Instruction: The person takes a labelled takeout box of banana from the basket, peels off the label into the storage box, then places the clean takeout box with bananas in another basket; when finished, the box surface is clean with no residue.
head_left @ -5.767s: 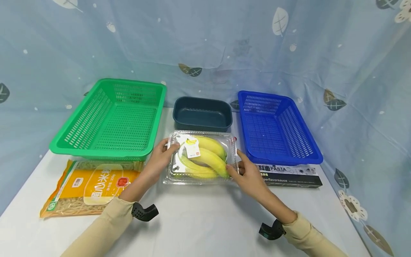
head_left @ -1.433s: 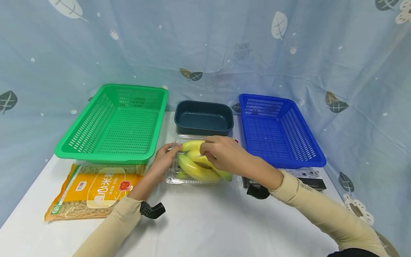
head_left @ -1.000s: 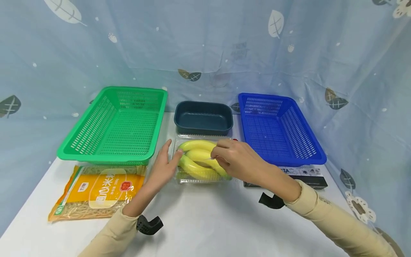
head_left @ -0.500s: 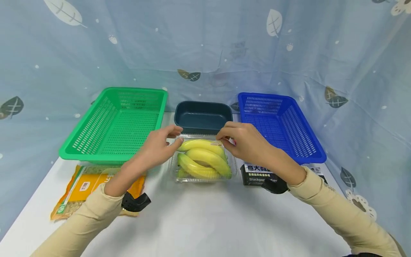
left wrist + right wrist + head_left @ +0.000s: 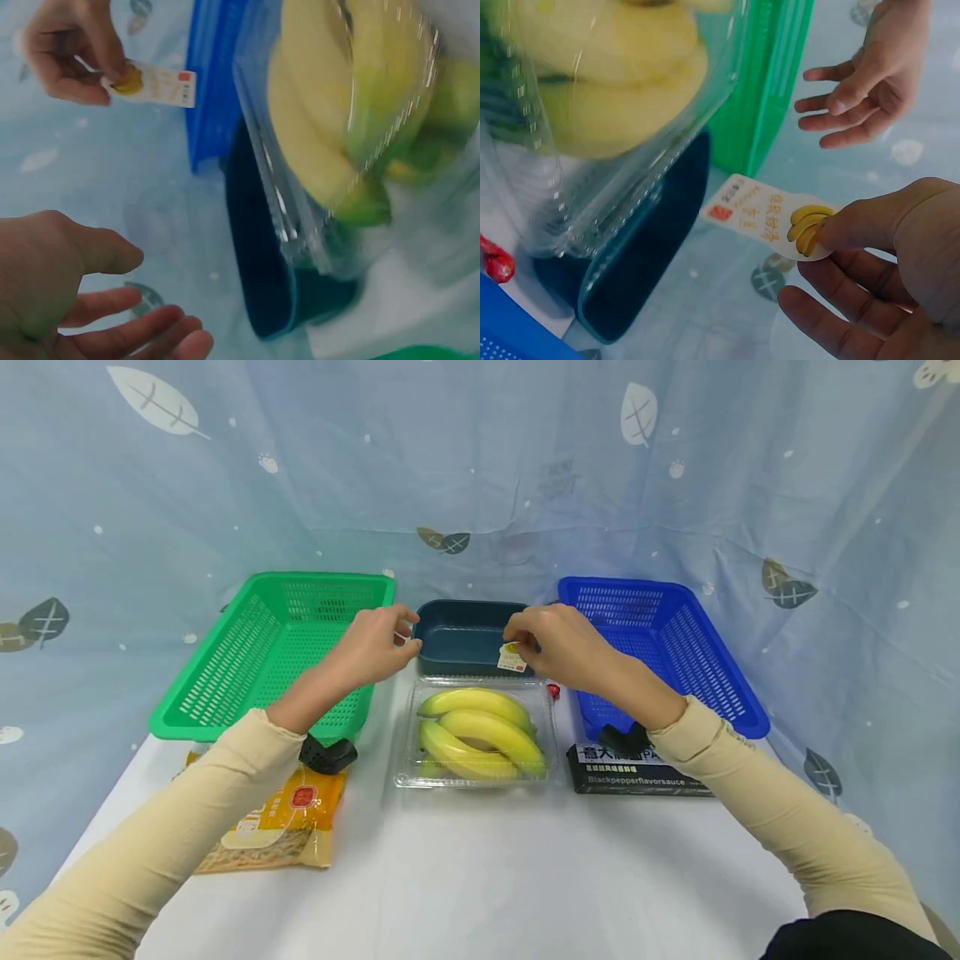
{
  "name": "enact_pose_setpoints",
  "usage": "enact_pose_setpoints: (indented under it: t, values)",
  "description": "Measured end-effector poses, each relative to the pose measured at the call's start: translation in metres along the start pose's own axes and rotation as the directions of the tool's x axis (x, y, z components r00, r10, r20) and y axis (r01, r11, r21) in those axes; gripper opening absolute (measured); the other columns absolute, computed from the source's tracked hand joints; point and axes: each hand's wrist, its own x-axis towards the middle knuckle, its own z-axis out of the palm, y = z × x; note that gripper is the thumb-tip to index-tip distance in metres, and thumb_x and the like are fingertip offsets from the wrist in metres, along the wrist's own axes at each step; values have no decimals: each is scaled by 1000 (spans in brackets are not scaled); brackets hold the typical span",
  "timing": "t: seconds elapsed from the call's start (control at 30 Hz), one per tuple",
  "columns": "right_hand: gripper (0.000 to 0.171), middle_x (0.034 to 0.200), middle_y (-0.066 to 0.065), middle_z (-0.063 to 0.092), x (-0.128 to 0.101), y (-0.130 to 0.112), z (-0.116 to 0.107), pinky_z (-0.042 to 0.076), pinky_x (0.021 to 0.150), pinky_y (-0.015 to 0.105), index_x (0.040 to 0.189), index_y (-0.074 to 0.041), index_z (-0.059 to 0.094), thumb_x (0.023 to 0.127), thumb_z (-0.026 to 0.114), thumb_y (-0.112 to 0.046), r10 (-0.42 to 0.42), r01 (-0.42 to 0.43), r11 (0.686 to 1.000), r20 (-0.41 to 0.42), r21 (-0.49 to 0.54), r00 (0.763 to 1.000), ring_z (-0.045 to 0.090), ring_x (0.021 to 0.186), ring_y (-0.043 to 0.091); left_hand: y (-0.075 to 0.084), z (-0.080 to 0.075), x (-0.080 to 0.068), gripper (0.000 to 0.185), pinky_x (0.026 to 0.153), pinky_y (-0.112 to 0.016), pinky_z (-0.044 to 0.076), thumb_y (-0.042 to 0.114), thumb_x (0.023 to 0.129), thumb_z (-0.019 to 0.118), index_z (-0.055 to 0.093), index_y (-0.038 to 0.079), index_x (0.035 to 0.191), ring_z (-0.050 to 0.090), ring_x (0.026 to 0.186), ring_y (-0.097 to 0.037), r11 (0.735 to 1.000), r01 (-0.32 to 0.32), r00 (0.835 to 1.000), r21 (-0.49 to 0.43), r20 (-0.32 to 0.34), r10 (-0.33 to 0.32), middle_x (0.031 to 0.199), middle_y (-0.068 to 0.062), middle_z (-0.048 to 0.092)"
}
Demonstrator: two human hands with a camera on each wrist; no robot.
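Right now the right hand pinches a banana label just above the dark blue tub, behind the clear banana tray, while the left hand, fingers loosely spread and empty, hovers at the tub's left rim.

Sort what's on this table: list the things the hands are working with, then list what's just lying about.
In hand:
right hand pinching the label
left hand, fingers loose, holding nothing
clear banana tray with bananas
dark bin below the hands

Lying about:
green basket
blue basket
yellow noodle bag
black pasta box
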Motion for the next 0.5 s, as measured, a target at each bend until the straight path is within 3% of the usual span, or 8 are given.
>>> enact_pose_setpoints:
  t: [0.3,0.43,0.5]
  values:
    - [10,81,4,66,24,28,13,49,61,29,89,-7,70,84,64,-2,63,-61,997,45,-42,997,58,67,14,-24,4,53,43,59,-38,47,15,92,53,45,-1,131,59,72,-26,987,69,994,143,74,-80,114,-20,55]
    - [6,80,2,65,31,39,20,49,60,29,88,-8,69,84,65,-5,83,-80,996,71,-50,994,57,64,13,-31,9,72,45,50,-34,41,15,92,53,43,0,134,51,57,-21,978,93,986,189,119,-117,104,-18,57]
    - [5,79,2,65,35,45,25,49,60,29,88,-7,69,85,66,-5,96,-93,995,79,-46,992,57,64,14,-35,13,79,47,47,-32,37,14,92,52,41,0,135,45,50,-19,975,105,981,196,139,-134,107,-17,57]
